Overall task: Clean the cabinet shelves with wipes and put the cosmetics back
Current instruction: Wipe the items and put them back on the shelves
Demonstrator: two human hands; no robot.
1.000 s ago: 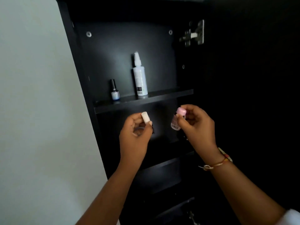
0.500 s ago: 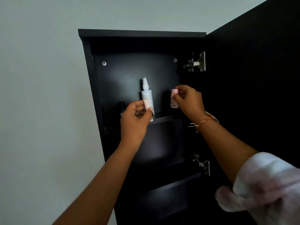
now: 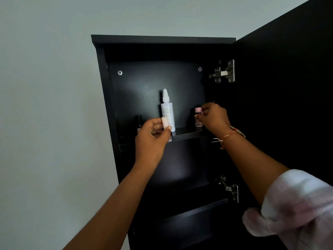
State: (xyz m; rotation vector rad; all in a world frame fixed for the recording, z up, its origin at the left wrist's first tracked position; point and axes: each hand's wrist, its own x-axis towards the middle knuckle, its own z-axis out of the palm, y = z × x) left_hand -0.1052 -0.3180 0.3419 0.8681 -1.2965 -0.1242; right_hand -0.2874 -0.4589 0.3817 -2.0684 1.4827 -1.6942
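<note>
At the shelf (image 3: 187,133), left hand (image 3: 151,141) grips white-capped bottle (image 3: 164,123), right hand (image 3: 214,117) pinches pink-capped bottle (image 3: 197,110).

I see a thread bracelet (image 3: 228,137), orange-red with loose white ends, tied just behind the right grip (image 3: 213,117); a white, faintly pink sleeve (image 3: 297,201) bunched up that arm.

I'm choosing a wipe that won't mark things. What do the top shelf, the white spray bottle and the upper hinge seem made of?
Top shelf: probably laminated board, matte black, flat with a squared edge.
White spray bottle: likely plastic, opaque, dull sheen, printed label.
Upper hinge: metal, silvery, catching the light.
</note>
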